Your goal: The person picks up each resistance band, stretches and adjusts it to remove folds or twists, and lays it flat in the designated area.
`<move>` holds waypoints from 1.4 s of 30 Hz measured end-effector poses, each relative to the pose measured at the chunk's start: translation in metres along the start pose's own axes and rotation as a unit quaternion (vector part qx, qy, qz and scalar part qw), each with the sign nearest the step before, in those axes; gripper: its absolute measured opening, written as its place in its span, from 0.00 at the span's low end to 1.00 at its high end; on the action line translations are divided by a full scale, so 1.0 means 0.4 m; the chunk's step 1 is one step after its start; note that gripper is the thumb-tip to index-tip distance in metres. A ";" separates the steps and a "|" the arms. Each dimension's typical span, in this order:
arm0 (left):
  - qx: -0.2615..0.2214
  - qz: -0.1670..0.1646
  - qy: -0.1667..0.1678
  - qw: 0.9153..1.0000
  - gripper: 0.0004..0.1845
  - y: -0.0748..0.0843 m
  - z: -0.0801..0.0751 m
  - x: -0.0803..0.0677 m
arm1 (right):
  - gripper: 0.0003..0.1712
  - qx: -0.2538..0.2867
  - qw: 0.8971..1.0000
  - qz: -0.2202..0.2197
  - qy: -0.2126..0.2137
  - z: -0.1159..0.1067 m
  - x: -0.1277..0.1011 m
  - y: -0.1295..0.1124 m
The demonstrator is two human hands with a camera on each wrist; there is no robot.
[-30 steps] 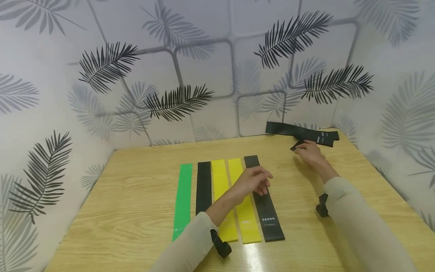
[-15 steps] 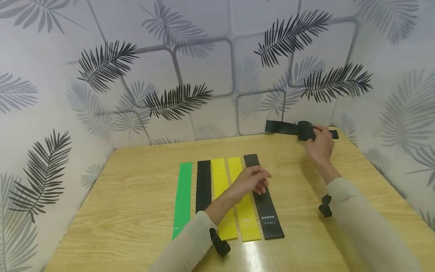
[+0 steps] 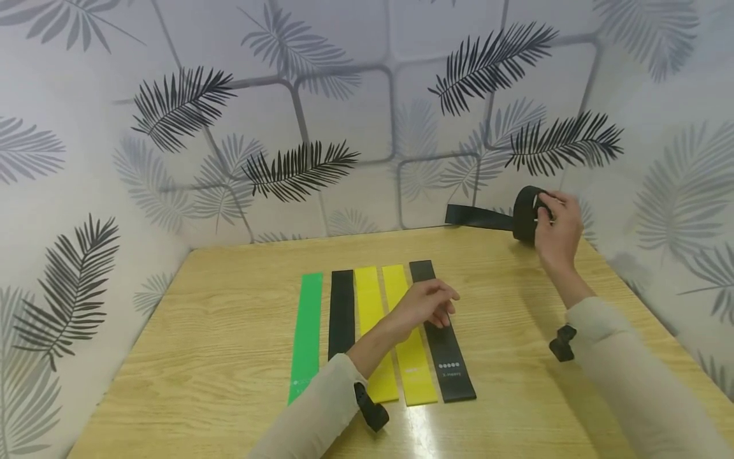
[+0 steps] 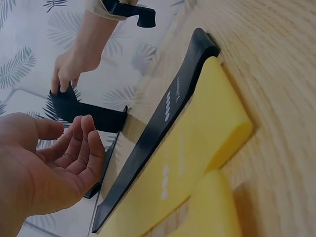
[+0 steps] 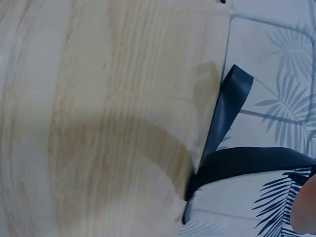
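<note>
My right hand (image 3: 559, 233) pinches a black resistance band (image 3: 523, 217) at the back right of the table. The band bends up into a loop from the tabletop, and its curve shows in the right wrist view as a black strip (image 5: 252, 160). Another black band (image 3: 476, 218) lies behind it along the wall. Loosely curled, with nothing in it, my left hand (image 3: 421, 306) hovers over the right end of a row of flat bands. Under it lies a black band (image 3: 455, 370) printed with white dots; beside that are two yellow bands (image 3: 417, 373).
A black band (image 3: 342, 312) and a green band (image 3: 306, 338) make up the left side of the row. Leaf-patterned walls (image 3: 344, 115) border the wooden table (image 3: 218, 331) at the back and sides. My left forearm crosses the row's front.
My right hand has gathered the front black band into a loop, raising it and moving slightly right and back. My left hand and the row of bands have stayed put.
</note>
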State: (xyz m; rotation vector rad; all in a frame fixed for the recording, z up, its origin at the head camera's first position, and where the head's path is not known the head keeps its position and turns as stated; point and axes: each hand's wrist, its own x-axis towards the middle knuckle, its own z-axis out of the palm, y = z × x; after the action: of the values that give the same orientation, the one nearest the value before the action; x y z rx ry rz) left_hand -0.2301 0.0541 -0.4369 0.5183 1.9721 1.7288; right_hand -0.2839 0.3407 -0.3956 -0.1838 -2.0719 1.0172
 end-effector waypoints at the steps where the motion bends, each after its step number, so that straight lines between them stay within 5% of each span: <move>1: 0.000 0.000 0.000 1.000 0.13 0.001 -0.001 0.001 | 0.18 0.004 1.000 -0.003 0.010 -0.001 0.002 -0.004; 11: -0.003 0.013 0.010 1.000 0.12 0.039 0.003 0.014 | 0.19 0.034 0.993 -0.079 0.076 -0.010 0.010 -0.059; 18: 0.020 0.033 -0.024 0.999 0.17 0.075 0.004 0.004 | 0.19 0.056 0.993 -0.082 0.066 -0.036 -0.014 -0.119; 28: 0.077 0.075 -0.021 0.994 0.24 0.136 0.025 -0.030 | 0.18 0.050 0.980 -0.194 0.007 -0.097 -0.037 -0.213; 35: 0.103 0.085 -0.012 0.991 0.38 0.180 0.044 -0.050 | 0.18 0.037 0.963 -0.255 -0.081 -0.151 -0.063 -0.285; 42: 0.132 0.075 -0.019 0.988 0.38 0.215 0.069 -0.070 | 0.21 0.073 0.930 -0.320 -0.167 -0.182 -0.084 -0.365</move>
State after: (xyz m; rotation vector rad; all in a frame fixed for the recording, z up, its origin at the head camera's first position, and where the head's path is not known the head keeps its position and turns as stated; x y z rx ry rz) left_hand -0.1932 0.0727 -0.3520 0.8020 2.1963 1.5356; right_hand -0.1796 0.2726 -0.2852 0.7469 -2.1106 0.8158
